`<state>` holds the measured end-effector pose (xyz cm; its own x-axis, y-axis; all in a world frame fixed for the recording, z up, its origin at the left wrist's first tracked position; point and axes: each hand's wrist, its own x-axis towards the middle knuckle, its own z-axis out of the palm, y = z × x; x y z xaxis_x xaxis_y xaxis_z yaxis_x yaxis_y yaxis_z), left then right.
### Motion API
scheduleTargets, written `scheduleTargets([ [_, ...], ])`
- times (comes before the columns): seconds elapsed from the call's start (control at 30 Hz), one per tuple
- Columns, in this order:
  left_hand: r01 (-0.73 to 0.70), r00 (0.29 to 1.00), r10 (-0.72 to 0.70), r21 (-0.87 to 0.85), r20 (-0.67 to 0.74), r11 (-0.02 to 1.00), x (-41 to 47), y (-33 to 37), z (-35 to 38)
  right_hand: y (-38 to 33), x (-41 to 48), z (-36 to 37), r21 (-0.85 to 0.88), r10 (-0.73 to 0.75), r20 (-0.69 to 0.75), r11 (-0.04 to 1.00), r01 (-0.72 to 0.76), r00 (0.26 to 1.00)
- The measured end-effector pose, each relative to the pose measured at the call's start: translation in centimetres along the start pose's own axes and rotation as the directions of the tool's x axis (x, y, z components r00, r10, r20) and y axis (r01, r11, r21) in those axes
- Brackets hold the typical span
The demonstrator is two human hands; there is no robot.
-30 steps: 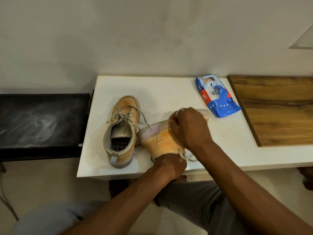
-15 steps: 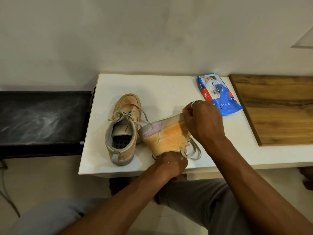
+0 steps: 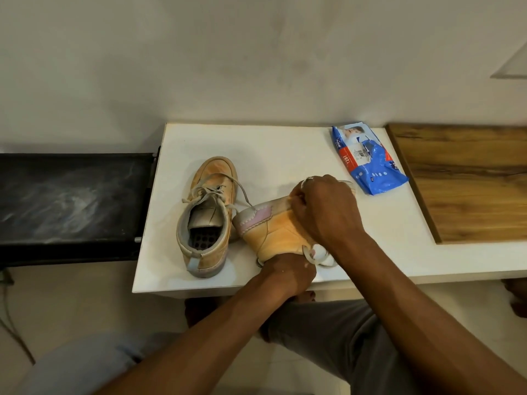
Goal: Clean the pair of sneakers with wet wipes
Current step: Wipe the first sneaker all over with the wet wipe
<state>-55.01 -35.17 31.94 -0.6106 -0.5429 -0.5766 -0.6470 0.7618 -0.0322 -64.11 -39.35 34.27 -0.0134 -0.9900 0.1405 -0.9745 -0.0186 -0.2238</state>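
Right hand (image 3: 325, 209), closed on something whitish, probably a wipe, has slid back from the toe toward the heel of the tipped sneaker (image 3: 273, 229), so wiping continues. Left hand (image 3: 288, 273) grips it at 6 o'clock. Its mate (image 3: 206, 220) waits at 9 o'clock; wipes pack (image 3: 368, 163) at 1 o'clock.

white table (image 3: 273, 143), wooden board (image 3: 467, 181), black bench (image 3: 71, 201)

Single head view, looking forward and down, close over white table (image 3: 285, 149) edge.
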Motion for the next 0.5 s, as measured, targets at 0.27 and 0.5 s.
scheduleTargets([
  [0.27, 0.09, 0.996, -0.09, -0.092, 0.004, 0.992, 0.7, -0.2, 0.4, 1.8, 0.6, -0.8, 0.016, 0.137, -0.079, 0.991, -0.136, 0.987],
  [0.5, -0.107, 0.994, 0.105, -0.053, -0.03, 0.993, 1.1, -0.6, 1.3, -1.5, -0.6, 1.2, 0.127, -0.098, 0.027, 0.987, 0.094, 0.995],
])
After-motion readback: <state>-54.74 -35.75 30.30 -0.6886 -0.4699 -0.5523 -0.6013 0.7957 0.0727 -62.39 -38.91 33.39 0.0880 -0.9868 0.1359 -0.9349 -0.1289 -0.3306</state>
